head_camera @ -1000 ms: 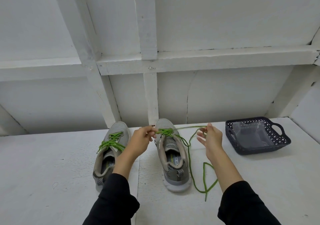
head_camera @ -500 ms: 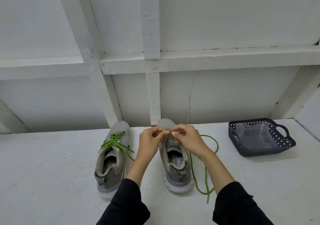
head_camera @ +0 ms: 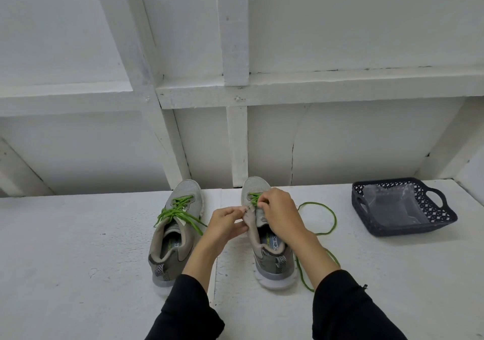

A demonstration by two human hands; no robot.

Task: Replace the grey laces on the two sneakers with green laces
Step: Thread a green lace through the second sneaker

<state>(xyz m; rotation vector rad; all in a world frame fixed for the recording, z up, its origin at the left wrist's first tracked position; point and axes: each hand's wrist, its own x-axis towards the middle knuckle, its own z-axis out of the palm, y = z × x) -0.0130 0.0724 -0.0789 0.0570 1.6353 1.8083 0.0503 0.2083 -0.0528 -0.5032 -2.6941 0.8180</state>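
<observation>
Two grey sneakers stand side by side on the white table, toes pointing away. The left sneaker (head_camera: 175,237) carries a green lace (head_camera: 176,210) laced through its eyelets. The right sneaker (head_camera: 269,258) has a green lace (head_camera: 330,217) only in its front eyelets, and the loose length trails in loops over the table to its right. My left hand (head_camera: 225,224) pinches the left eyelet flap of the right sneaker. My right hand (head_camera: 281,212) sits over the tongue, fingers curled on the green lace near the eyelets. The lace end under my fingers is hidden.
A dark perforated plastic basket (head_camera: 445,217) with handles stands at the right rear and holds a clear plastic bag (head_camera: 392,206). A white panelled wall with beams (head_camera: 237,143) rises right behind the shoes.
My right hand came in from the right, where it held the lace stretched out, to the shoe's eyelets. My left hand shifted from the lace to the eyelet flap. The loose lace slackened into loops.
</observation>
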